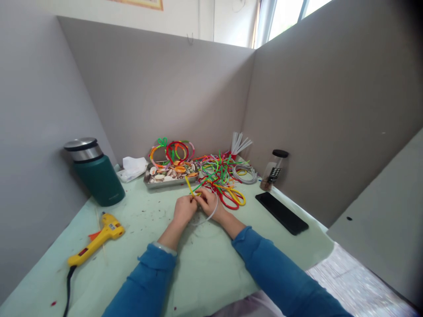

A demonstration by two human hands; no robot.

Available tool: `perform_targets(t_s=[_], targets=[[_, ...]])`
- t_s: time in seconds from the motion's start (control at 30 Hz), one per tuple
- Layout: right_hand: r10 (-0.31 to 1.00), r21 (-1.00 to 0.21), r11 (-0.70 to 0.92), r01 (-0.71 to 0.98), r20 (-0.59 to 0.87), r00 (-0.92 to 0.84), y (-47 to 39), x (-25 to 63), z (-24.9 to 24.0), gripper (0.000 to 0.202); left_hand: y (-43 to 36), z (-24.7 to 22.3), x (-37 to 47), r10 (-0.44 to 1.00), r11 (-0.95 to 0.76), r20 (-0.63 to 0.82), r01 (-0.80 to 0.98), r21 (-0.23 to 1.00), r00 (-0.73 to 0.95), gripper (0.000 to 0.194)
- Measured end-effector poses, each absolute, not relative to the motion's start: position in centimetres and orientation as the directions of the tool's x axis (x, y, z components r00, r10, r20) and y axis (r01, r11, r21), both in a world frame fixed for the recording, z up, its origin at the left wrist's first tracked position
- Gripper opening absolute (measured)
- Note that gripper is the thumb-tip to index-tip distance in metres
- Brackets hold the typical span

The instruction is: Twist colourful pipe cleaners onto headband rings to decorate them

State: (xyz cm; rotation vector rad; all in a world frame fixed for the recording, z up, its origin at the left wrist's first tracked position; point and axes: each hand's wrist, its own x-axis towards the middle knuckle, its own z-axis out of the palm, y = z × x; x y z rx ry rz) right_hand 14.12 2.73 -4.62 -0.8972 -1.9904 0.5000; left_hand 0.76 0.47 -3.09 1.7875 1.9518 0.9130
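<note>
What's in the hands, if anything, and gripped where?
Left hand and right hand together pinch a thin yellow strip below its upward-pointing free end. A thin whitish curved cord loops beside them; whether it's gripped is unclear.

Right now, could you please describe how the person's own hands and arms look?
The left hand and right hand wear no gloves. The left sleeve and right sleeve are plain blue, bunched above bare wrists. A pale band edges the left one; cuff or bracelet, I cannot tell.
</note>
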Motion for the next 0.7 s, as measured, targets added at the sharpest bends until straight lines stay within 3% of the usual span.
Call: perform_targets(t_s=[0.3, 0.7], targets=[[0.838, -0.744, 0.544, 0.388, 0.453, -0.306, 3.7, 14.2, -4.8, 0.034, 0.5, -2.6, 0.8, 0.965, 0.008, 0.18, 0.704, 0.711, -0.193, 0.032], [0.934, -0.949, 0.315, 0.03, 0.304, -0.19, 4.5, 14.1, -4.7, 0.032, -0.4, -2.2, 1.5, 0.959, -0.201, 0.282, 0.723, 0.661, 0.008, 0.024]])
